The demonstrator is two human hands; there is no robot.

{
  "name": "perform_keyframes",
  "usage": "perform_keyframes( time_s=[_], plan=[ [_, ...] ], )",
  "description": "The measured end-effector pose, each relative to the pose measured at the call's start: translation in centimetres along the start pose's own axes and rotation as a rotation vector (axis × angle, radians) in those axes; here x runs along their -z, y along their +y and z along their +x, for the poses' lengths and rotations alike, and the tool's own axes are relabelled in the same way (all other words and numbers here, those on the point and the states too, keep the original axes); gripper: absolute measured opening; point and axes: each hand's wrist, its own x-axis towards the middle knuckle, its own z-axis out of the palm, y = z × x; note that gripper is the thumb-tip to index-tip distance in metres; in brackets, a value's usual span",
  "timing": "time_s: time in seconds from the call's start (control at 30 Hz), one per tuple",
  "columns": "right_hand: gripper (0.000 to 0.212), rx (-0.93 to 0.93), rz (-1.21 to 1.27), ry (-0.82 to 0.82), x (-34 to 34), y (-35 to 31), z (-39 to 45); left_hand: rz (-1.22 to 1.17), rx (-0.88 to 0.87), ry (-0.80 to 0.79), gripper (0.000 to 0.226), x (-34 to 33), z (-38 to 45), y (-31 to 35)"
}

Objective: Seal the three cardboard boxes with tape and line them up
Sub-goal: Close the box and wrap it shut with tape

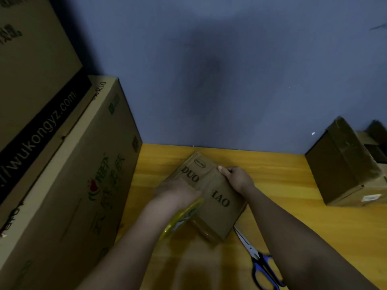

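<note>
Cardboard box printed with "DUO" and "IAO" lies on the yellow wooden table, near the blue wall and turned at an angle to the table's edge. Its top flaps are folded shut, and a strip of brownish tape runs along the seam and down over the near end face. The left hand rests on the left side of the lid, its fingers laid over the cardboard beside the seam; how tightly they are curled cannot be told in the dim light. A yellow tape roll sits at that wrist, touching the near left edge of the box. The right hand is on the right side of the lid, fingers bent over the far right edge with the thumb pressing on top. Just beside the near right corner of the box lie scissors with blue handles, blades pointing toward the box. Well apart to the right stands a second cardboard box, already taped, tilted against the wall, with a further box partly seen behind it. On the left edge of the table stands a large printed carton, and another carton sits stacked on top of it.
</note>
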Motion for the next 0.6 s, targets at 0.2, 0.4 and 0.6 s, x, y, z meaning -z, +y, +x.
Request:
perform_keyframes(
  time_s=[0.2,0.4,0.6],
  plan=[
    [0.052,0.011,-0.039,0.006,-0.2,0.2,0.2,0.031,0.019,-0.006,0.063,0.0,-0.2,0.2],
    [0.051,0.010,-0.049,0.014,-0.4,0.5,0.5,0.169,-0.022,-0.161,0.065,0.2,0.4,0.1],
    [0.053,0.031,-0.049,0.054,-0.8,0.7,0.5,0.044,-0.009,-0.159,0.067,-1.7,0.8,-2.8]
  ],
)
